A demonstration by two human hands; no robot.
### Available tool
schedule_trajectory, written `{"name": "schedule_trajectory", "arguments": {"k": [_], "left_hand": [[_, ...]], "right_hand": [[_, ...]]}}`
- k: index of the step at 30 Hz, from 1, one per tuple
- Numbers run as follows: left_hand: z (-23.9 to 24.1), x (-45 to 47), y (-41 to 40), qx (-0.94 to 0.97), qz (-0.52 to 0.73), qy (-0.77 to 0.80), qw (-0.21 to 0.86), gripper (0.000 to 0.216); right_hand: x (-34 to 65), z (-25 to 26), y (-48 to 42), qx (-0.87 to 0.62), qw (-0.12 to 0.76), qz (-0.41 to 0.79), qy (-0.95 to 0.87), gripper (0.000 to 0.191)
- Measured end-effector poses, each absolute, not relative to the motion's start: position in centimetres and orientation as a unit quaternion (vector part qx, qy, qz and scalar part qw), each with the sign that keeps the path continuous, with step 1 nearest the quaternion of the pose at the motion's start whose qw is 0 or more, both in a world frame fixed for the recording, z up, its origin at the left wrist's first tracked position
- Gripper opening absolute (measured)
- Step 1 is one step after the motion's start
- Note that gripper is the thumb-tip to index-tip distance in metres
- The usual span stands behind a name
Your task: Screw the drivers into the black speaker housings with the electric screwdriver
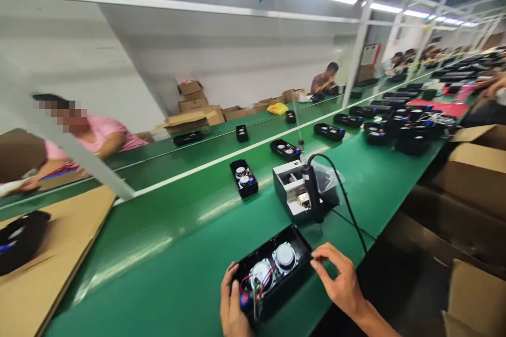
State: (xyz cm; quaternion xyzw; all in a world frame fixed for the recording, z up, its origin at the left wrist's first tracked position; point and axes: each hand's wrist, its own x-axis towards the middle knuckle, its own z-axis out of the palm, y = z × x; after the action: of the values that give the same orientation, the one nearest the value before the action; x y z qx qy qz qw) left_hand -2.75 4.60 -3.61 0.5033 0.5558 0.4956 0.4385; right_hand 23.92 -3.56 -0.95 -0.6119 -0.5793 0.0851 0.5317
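Observation:
A black speaker housing (pixel 272 268) with two round silver drivers and red and blue wires lies on the green belt (pixel 166 253) at the near edge. My left hand (pixel 231 308) grips its left end, fingers curled over the rim. My right hand (pixel 340 279) pinches the housing's right end with thumb and fingers. Just behind it a black soldering iron (pixel 312 192) stands in a grey station box (pixel 292 189), its cable looping to the right.
More black housings (pixel 244 178) lie spaced along the belt toward the far right. Cardboard sheet (pixel 47 263) with a black unit lies at left; open cartons (pixel 474 179) stand at right. A person in pink (pixel 90 137) works across the belt; others sit farther back.

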Motion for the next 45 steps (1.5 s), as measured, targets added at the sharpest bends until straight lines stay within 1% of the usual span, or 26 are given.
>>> {"name": "schedule_trajectory", "arguments": {"k": [1, 2, 5, 6, 7, 8, 11, 12, 14, 18, 21, 24, 26, 28, 30, 32, 36, 38, 41, 45], "left_hand": [[-3.8, -2.2, 4.4, 0.466, 0.520, 0.560, 0.445, 0.051], [-4.0, -1.7, 4.2, 0.431, 0.544, 0.564, 0.447, 0.052], [-4.3, -0.9, 4.0, 0.399, 0.576, 0.553, 0.451, 0.057], [-4.4, -1.0, 3.9, 0.398, 0.578, 0.549, 0.454, 0.059], [-4.6, -1.1, 3.9, 0.399, 0.578, 0.545, 0.458, 0.059], [-4.8, -1.2, 3.9, 0.401, 0.577, 0.541, 0.462, 0.059], [-5.3, -1.5, 3.9, 0.395, 0.574, 0.546, 0.465, 0.056], [-5.4, -1.5, 3.9, 0.394, 0.573, 0.548, 0.465, 0.055], [-5.3, -1.5, 4.0, 0.402, 0.567, 0.550, 0.464, 0.055], [-4.1, -2.2, 3.8, 0.460, 0.526, 0.561, 0.443, 0.053], [-2.6, -3.6, 2.9, 0.553, 0.470, 0.564, 0.394, 0.048], [-1.1, -4.7, 2.1, 0.700, 0.405, 0.521, 0.272, 0.043], [-0.4, -4.9, 1.9, 0.796, 0.347, 0.465, 0.169, 0.046], [0.0, -4.7, 2.2, 0.860, 0.285, 0.414, 0.091, 0.047], [0.1, -4.3, 2.6, 0.890, 0.233, 0.388, 0.055, 0.041], [0.0, -3.9, 2.9, 0.897, 0.211, 0.386, 0.044, 0.032], [-0.4, -3.8, 3.1, 0.897, 0.234, 0.374, 0.036, 0.016], [-0.5, -3.8, 3.1, 0.894, 0.257, 0.365, 0.031, 0.012], [-0.5, -3.5, 3.0, 0.887, 0.281, 0.365, 0.027, 0.017], [-0.5, -3.1, 2.7, 0.882, 0.294, 0.367, 0.032, 0.024]], "right_hand": [[22.6, -0.2, -3.4, -0.590, 0.517, 0.115, -0.609, 0.010], [21.1, 0.5, -3.1, -0.568, 0.494, 0.142, -0.643, 0.013], [17.2, 2.2, -1.2, -0.507, 0.411, 0.187, -0.734, 0.047], [16.3, 2.5, -0.4, -0.486, 0.393, 0.193, -0.756, 0.052], [15.7, 2.7, 0.5, -0.469, 0.384, 0.198, -0.771, 0.052], [15.3, 2.9, 1.4, -0.458, 0.384, 0.201, -0.776, 0.047], [15.1, 2.8, 3.3, -0.466, 0.417, 0.201, -0.754, 0.028], [15.2, 2.7, 3.7, -0.469, 0.427, 0.195, -0.748, 0.025], [15.3, 2.6, 3.9, -0.464, 0.434, 0.179, -0.751, 0.027], [16.5, 2.9, 3.5, -0.432, 0.403, 0.168, -0.789, 0.037], [19.0, 4.2, 3.1, -0.407, 0.379, 0.174, -0.812, 0.037], [21.3, 5.5, 2.8, -0.386, 0.287, 0.145, -0.865, 0.033], [21.8, 5.8, 2.5, -0.379, 0.208, 0.124, -0.893, 0.031], [21.4, 5.8, 2.2, -0.377, 0.142, 0.118, -0.907, 0.026], [20.6, 5.6, 2.1, -0.372, 0.094, 0.124, -0.915, 0.023], [20.1, 5.5, 2.1, -0.373, 0.066, 0.136, -0.916, 0.023], [20.4, 5.9, 2.6, -0.381, 0.039, 0.176, -0.907, 0.030], [20.6, 6.2, 2.7, -0.369, 0.038, 0.191, -0.909, 0.032], [20.6, 6.5, 2.5, -0.354, 0.052, 0.196, -0.913, 0.032], [20.2, 6.5, 1.7, -0.373, 0.069, 0.192, -0.905, 0.021]]}}
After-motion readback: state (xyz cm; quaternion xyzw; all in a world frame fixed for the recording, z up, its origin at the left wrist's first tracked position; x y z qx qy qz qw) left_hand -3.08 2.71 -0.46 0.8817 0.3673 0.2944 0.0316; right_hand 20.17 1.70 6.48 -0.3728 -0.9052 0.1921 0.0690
